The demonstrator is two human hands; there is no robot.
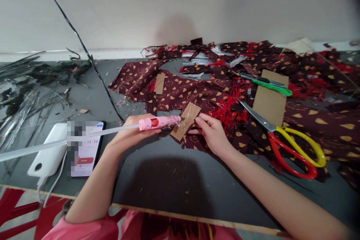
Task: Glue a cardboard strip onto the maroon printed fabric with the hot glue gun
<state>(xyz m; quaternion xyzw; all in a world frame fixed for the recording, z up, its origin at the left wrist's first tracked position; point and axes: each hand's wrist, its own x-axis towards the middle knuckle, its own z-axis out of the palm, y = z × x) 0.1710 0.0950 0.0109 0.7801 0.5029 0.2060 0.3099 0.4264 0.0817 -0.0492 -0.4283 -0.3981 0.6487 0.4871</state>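
Observation:
My left hand [135, 129] is wrapped round a pink hot glue gun [160, 122], with a long whitish glue stick [112, 130] running out of its back to the left. The gun's nozzle touches or nearly touches a small cardboard strip [186, 120] that has shiny glue on its face. My right hand [211, 132] pinches the strip by its right edge, thumb in front and other fingers partly behind. Under the strip lies dark maroon fabric [185, 90] with gold drop shapes. Red threads [230, 108] are tangled just beyond my right hand.
Scissors [281, 135] with red and yellow handles lie at right, by a larger cardboard piece [268, 107] and a green-handled cutter [271, 85]. At left are a phone [91, 157], a white power bank [47, 153] and wires [33, 101]. A black cable [75, 33] hangs across.

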